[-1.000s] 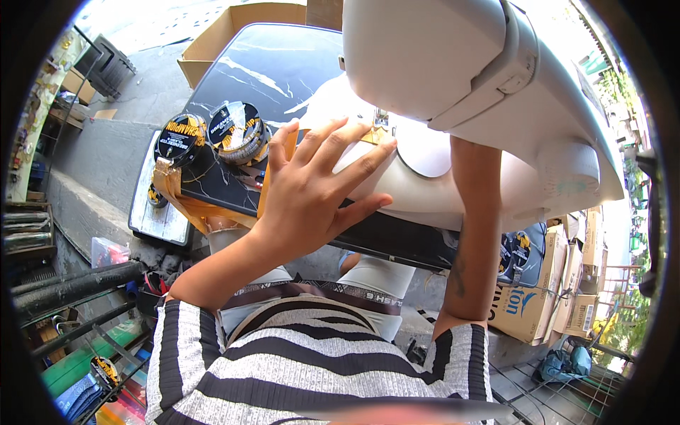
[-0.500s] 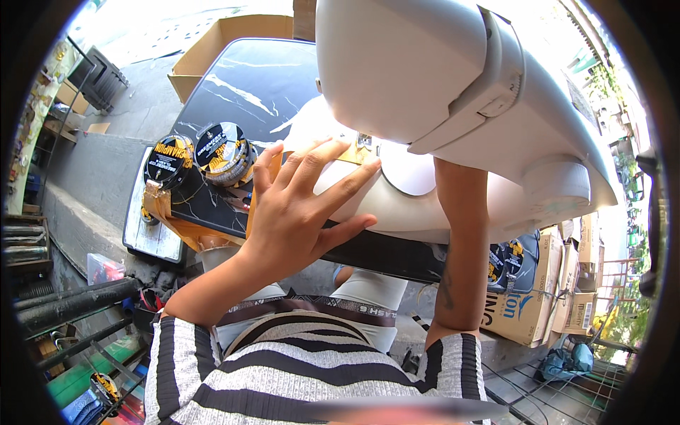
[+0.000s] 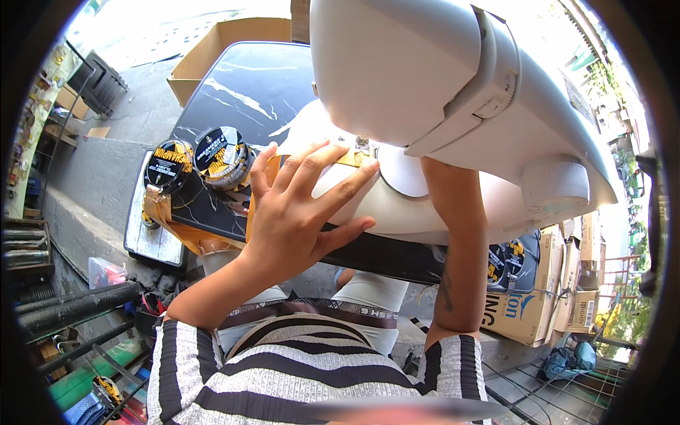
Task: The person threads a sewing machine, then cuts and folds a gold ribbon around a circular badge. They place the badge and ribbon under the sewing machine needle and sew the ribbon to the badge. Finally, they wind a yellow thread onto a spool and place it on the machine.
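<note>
1. Spreads the left hand (image 3: 290,219) palm down at the white sewing machine (image 3: 397,71), with fingers apart and not closed on anything.
2. Touches the yellow strip (image 3: 350,159) with the left fingertips, on the machine's bed just beside the metal presser foot (image 3: 363,145).
3. Holds the right forearm (image 3: 457,234) up under the machine's arm; cannot tell the right hand's state, hidden there from view.
4. Shows two round black-and-yellow packs (image 3: 221,157) left of the left hand, by the marbled table's (image 3: 241,78) near edge.
</note>
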`<action>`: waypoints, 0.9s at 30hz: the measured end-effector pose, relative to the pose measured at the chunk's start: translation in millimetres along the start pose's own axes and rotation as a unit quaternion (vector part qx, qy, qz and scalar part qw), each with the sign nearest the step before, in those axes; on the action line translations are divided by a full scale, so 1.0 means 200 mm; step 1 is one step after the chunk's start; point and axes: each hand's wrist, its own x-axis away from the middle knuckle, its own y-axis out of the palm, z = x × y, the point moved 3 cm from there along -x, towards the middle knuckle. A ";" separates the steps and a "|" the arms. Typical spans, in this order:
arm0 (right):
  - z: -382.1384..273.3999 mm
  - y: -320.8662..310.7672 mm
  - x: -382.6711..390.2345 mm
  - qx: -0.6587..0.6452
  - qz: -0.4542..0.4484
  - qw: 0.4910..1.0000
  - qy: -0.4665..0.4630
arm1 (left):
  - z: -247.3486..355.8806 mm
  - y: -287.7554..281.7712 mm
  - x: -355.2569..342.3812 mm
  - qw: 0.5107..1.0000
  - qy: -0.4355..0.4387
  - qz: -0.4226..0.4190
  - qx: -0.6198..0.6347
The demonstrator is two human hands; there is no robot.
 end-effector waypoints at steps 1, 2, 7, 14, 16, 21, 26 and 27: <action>0.00 0.00 0.01 0.015 0.003 1.000 0.000 | 0.00 0.00 0.00 1.000 -0.001 0.001 0.002; 0.01 -0.01 0.01 0.028 0.005 1.000 -0.001 | 0.00 0.00 0.00 1.000 0.000 0.004 0.002; -0.01 0.00 0.00 0.098 -0.020 0.995 -0.004 | 0.00 0.00 0.00 1.000 -0.001 0.005 -0.003; 0.00 0.02 -0.08 0.108 -0.140 0.984 0.007 | 0.00 -0.01 0.01 0.999 0.014 0.036 -0.013; 0.02 0.03 -0.13 0.215 -0.158 0.961 -0.076 | 0.00 -0.01 0.02 0.999 0.018 0.036 -0.011; 0.04 0.06 -0.33 0.303 -0.143 0.913 -0.235 | -0.01 -0.02 0.03 0.998 0.033 0.041 0.014; 0.02 0.06 -0.37 0.240 -0.147 0.940 -0.191 | -0.07 -0.03 0.02 0.993 0.057 0.054 0.083; 0.01 0.06 -0.36 0.235 -0.144 0.943 -0.188 | -0.10 -0.03 0.01 0.991 0.047 0.045 0.118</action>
